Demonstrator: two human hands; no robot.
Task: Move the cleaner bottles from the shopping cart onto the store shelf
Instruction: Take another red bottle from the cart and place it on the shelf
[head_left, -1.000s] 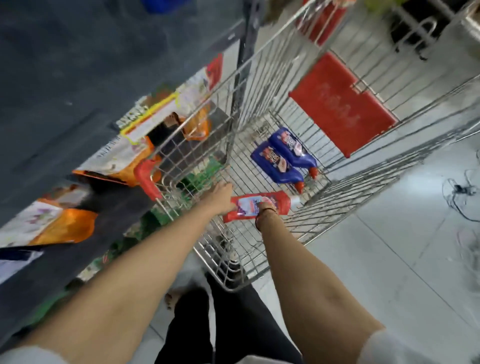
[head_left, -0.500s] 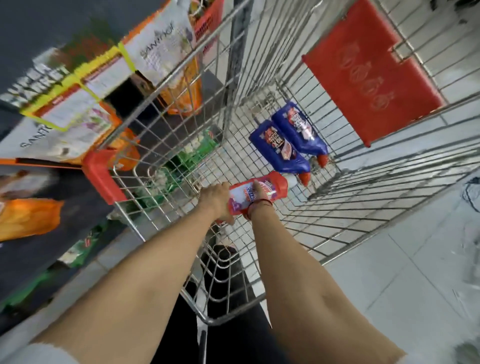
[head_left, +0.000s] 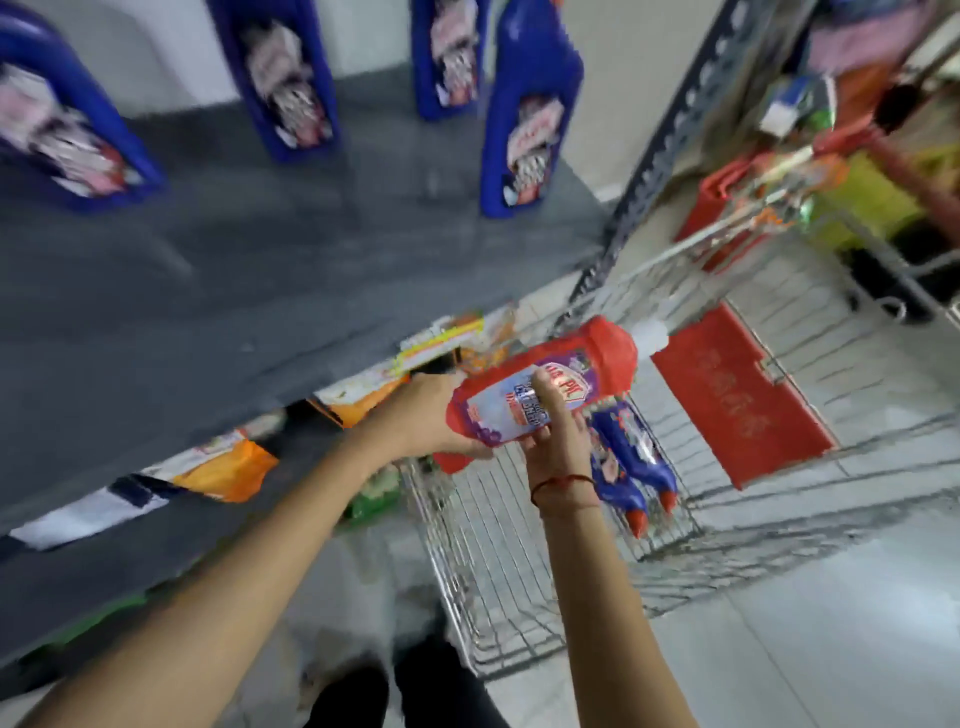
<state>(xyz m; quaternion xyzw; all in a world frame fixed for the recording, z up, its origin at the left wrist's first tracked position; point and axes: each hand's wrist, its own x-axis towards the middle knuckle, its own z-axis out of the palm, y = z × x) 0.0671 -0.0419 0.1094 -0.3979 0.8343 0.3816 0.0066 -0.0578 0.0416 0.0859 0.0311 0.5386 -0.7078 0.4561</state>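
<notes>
A red cleaner bottle (head_left: 597, 358) with a white cap lies tilted in both my hands above the wire shopping cart (head_left: 488, 571). My left hand (head_left: 421, 415) grips its base from the left. My right hand (head_left: 558, 441) holds it from below, thumb across the label. Two blue cleaner bottles (head_left: 631, 462) with red caps lie on the cart floor under my right wrist. The grey store shelf (head_left: 234, 270) stretches to the left, and several blue cleaner bottles (head_left: 524, 119) stand upright along its back.
A lower shelf under the grey one holds orange and white packets (head_left: 228, 462). A red flap (head_left: 737, 400) hangs on the cart's far end. The shelf's perforated metal upright (head_left: 660, 156) rises right of the bottles. Grey floor tiles (head_left: 805, 649) lie to the right.
Both hands have lifted the red bottle up out of the cart to the level of the shelf edge. The view has swung up, bringing the grey shelf and its blue bottles into sight.
</notes>
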